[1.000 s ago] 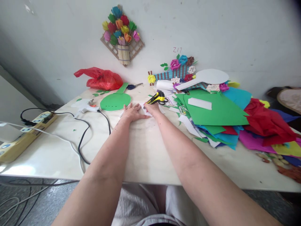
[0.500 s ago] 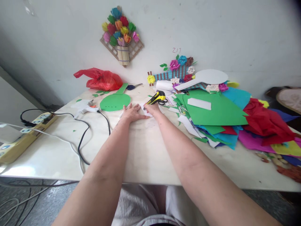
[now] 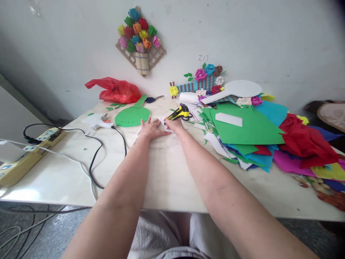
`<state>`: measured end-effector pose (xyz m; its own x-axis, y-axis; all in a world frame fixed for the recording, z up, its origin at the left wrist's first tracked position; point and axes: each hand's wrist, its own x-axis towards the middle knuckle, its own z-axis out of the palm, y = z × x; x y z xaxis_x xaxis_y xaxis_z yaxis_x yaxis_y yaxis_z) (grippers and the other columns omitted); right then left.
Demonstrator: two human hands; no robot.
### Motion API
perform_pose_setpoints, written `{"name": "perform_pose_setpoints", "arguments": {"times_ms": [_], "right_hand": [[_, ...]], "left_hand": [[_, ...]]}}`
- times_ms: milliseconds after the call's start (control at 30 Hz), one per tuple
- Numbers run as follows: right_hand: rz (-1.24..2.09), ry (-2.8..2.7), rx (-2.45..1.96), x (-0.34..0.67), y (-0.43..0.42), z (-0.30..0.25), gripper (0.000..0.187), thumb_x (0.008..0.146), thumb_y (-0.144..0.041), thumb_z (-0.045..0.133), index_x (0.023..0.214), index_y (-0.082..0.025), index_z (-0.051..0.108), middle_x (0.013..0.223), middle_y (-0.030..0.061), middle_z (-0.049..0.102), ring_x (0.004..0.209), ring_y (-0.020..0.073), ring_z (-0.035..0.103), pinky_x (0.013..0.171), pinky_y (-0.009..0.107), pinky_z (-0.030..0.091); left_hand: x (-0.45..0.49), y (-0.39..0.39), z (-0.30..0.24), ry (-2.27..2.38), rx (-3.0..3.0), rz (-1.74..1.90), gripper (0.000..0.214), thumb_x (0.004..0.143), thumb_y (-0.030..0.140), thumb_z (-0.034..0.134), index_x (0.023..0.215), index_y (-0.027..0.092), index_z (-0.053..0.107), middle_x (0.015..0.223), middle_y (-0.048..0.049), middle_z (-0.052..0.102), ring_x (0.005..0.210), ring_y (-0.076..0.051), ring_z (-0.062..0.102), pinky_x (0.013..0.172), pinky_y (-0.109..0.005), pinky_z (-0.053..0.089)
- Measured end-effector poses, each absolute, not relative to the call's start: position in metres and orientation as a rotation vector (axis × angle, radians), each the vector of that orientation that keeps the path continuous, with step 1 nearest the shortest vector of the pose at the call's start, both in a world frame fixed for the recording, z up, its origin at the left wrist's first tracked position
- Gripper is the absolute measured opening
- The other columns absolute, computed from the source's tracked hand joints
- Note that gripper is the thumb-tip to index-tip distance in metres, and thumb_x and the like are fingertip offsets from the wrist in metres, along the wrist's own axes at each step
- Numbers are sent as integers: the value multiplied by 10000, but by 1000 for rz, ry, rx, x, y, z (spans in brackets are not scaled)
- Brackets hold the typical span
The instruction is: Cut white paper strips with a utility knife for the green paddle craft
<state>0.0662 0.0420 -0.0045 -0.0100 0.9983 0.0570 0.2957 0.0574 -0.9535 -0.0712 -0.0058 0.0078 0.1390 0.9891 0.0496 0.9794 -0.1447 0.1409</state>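
My left hand (image 3: 151,130) lies flat on the table with its fingers spread, pressing on a small white piece of paper (image 3: 162,122). My right hand (image 3: 174,125) is closed in a pinch on the right edge of the same paper, fingertips close to those of the left. Just beyond my right hand lies a yellow and black tool (image 3: 178,112) beside black scissor handles. A green round paddle-shaped cutout (image 3: 132,116) lies left of my left hand.
A white glue gun (image 3: 97,121) with a black cord (image 3: 95,156) lies at left, near a power strip (image 3: 25,156). A red plastic bag (image 3: 115,91) and blue-handled scissors (image 3: 152,98) sit by the wall. Coloured paper sheets (image 3: 248,127) are piled at right.
Both hands stay on the white paper and shift only slightly; the fingers of the right hand have lifted the paper's edge a little.
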Motion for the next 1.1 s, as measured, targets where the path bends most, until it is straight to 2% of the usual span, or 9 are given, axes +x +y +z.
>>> {"name": "perform_pose_setpoints", "arguments": {"times_ms": [133, 300, 467, 667, 867, 1100], "right_hand": [[1047, -1412, -1360, 63, 52, -8, 92, 729, -200, 623, 802, -194, 679, 556, -48, 591, 479, 95, 565, 521, 195, 459], [995, -1436, -1410, 63, 49, -3, 90, 750, -193, 614, 812, -195, 680, 542, -48, 573, 499, 95, 563, 528, 189, 437], [985, -1441, -1429, 63, 43, 4, 68, 758, -170, 600, 795, -184, 655, 583, -41, 582, 502, 83, 546, 521, 180, 422], [994, -1411, -1434, 62, 40, 5, 58, 758, -168, 590, 790, -179, 637, 638, -21, 604, 527, 94, 550, 514, 186, 426], [941, -1440, -1468, 61, 42, 4, 69, 769, -181, 569, 766, -180, 638, 577, -22, 580, 547, 115, 547, 548, 201, 428], [959, -1430, -1456, 62, 40, 5, 64, 766, -179, 575, 758, -173, 638, 598, -16, 600, 543, 108, 554, 533, 193, 425]], "left_hand": [[-70, -6, 7, 2077, 2293, 236, 907, 801, 825, 411, 1538, 298, 376, 1614, -15, 333, 1520, -402, 65, 1169, -688, -26], [-69, -6, 8, 2078, 2292, 206, 864, 835, 799, 371, 1544, 305, 363, 1623, -3, 309, 1526, -378, 51, 1171, -682, -22], [-72, -6, 9, 2016, 2281, 161, 813, 843, 767, 406, 1533, 336, 379, 1632, 15, 286, 1526, -375, 55, 1170, -676, -4], [-72, -4, 9, 2012, 2255, 183, 858, 813, 788, 441, 1536, 329, 377, 1634, 1, 282, 1519, -402, 64, 1161, -691, 3], [-72, -2, 8, 2006, 2245, 156, 856, 809, 803, 418, 1534, 350, 374, 1641, 14, 261, 1521, -395, 59, 1159, -689, -15], [-71, -3, 11, 1990, 2242, 137, 862, 819, 802, 400, 1558, 367, 309, 1646, 25, 238, 1524, -385, 62, 1154, -695, -7]]}}
